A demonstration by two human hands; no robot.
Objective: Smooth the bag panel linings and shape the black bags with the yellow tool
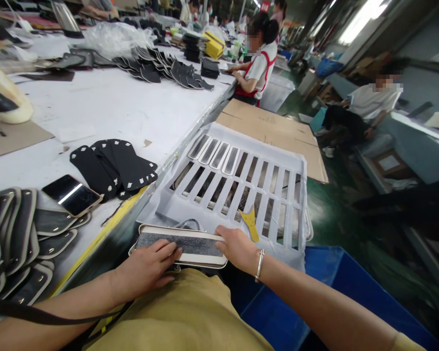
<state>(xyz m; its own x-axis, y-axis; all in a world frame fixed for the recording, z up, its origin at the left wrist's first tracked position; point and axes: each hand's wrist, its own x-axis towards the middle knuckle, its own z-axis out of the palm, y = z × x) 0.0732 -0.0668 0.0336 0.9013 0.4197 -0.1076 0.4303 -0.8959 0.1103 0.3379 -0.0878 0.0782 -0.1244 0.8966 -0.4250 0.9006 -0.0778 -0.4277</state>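
A long, narrow white-edged piece (201, 260) lies across in front of me at waist height, with a grey felt-like strip (197, 245) along its upper face. My left hand (155, 263) rests on its left part, fingers stretched out over the strip. At the right end, my right hand (237, 247) grips the edge, thumb and fingers closed on it. A dark thin loop (190, 223) shows behind the piece. Just beyond my right hand, a yellow flat tool (251, 224) lies on the white slotted rack (219, 197).
Several narrow framed strips (219, 156) sit in the rack's far slots. On the white table (131, 112) to the left are black panels (122, 165), a phone (72, 195) and stacked grey pieces (18, 229). A blue bin (325, 273) stands right. A co-worker (258, 63) stands at the table.
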